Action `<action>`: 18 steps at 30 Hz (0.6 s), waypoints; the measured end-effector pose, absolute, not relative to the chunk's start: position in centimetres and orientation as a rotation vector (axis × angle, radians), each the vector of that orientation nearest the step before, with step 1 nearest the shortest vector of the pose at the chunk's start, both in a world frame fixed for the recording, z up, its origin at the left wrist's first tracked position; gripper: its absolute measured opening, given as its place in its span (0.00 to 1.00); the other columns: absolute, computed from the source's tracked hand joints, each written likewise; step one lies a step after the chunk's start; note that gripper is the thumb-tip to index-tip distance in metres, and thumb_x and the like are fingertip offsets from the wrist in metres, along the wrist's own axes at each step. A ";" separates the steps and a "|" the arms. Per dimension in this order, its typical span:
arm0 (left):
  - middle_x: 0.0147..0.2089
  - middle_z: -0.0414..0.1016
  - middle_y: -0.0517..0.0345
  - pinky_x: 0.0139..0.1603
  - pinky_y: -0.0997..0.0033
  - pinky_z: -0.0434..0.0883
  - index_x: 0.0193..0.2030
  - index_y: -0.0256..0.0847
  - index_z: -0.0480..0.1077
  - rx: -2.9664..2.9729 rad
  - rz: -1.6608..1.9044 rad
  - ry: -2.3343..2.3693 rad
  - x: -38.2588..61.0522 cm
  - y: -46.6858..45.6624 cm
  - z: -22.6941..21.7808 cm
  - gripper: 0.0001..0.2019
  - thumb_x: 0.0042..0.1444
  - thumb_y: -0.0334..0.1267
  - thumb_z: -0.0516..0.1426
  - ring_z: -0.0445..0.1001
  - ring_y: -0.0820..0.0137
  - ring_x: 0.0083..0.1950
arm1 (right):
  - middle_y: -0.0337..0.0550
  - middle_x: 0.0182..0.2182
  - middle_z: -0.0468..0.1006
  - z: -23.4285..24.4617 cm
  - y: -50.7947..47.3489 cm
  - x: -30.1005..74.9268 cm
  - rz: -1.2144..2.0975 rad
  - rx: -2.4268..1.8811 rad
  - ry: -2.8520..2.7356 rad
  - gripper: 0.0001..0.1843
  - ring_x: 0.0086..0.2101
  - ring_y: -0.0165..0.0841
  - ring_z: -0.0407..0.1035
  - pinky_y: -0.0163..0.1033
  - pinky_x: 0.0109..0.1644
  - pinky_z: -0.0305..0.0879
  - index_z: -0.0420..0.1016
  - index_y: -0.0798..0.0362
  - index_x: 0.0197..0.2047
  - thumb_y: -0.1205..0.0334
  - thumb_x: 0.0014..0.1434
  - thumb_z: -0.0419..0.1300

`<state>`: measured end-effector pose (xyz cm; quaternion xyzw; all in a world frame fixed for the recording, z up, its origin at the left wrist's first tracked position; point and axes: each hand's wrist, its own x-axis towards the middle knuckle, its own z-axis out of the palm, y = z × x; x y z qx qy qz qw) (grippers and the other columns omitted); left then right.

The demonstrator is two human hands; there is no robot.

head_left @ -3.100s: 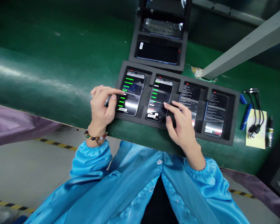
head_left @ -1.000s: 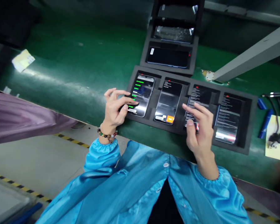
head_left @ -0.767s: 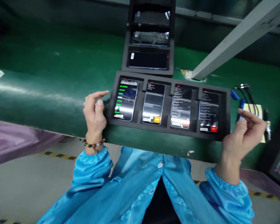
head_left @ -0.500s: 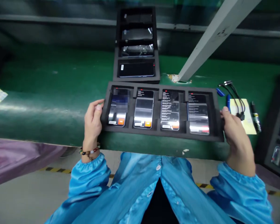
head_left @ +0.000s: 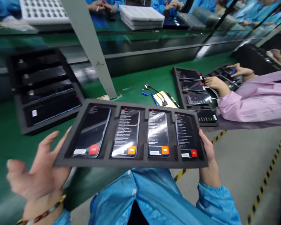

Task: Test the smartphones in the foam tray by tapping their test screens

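A black foam tray [head_left: 133, 162] is raised in front of me and tilted, with several phones in its slots. The leftmost phone [head_left: 91, 132] has a dark screen with a red block at its lower corner; the others show lines of white text. My right hand [head_left: 210, 157] grips the tray's right end, its thumb on the side edge and its other fingers hidden behind. At the left end, my left hand [head_left: 41, 178] has its fingers spread, palm up, partly behind the tray corner; whether it bears any weight I cannot tell.
Another black phone tray [head_left: 25, 128] lies at the left on the green bench. Behind the held tray are a yellow notepad [head_left: 165, 99], pens and short black cables. A grey post [head_left: 91, 47] rises mid-bench. At right, a co-worker's hands [head_left: 217, 86] are over another phone tray [head_left: 176, 81].
My view has swung to the right. The tray is lifted off the bench and nearer to me. My left hand's fingers have come off its edge and spread; the right still grips it.
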<state>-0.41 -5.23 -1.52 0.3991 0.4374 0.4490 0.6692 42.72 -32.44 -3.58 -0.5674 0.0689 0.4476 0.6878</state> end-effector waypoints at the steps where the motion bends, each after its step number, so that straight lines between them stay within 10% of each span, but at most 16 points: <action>1: 0.73 0.78 0.60 0.83 0.25 0.63 0.65 0.62 0.78 0.896 1.023 0.916 1.2 -4.9 -1.6 0.37 0.60 0.77 0.50 0.62 0.41 0.84 | 0.44 0.49 0.92 -3.8 -34.3 43.0 0.908 -1.241 0.152 0.23 0.60 0.50 0.84 0.64 0.71 0.79 0.87 0.46 0.55 0.40 0.70 0.63; 7: 0.71 0.78 0.45 0.78 0.32 0.72 0.61 0.52 0.81 0.888 0.916 0.748 6.9 -3.9 -2.1 0.38 0.51 0.74 0.66 0.79 0.39 0.70 | 0.42 0.52 0.91 -4.6 -38.4 43.7 0.430 -1.116 0.106 0.28 0.58 0.41 0.85 0.59 0.76 0.73 0.85 0.45 0.62 0.38 0.76 0.53; 18: 0.58 0.85 0.48 0.67 0.50 0.80 0.53 0.49 0.83 0.967 1.038 0.792 4.1 -4.2 -4.7 0.27 0.65 0.68 0.60 0.85 0.57 0.55 | 0.40 0.68 0.82 -5.3 -21.4 40.9 0.383 -0.975 -0.156 0.29 0.69 0.39 0.75 0.56 0.78 0.68 0.82 0.40 0.65 0.35 0.70 0.60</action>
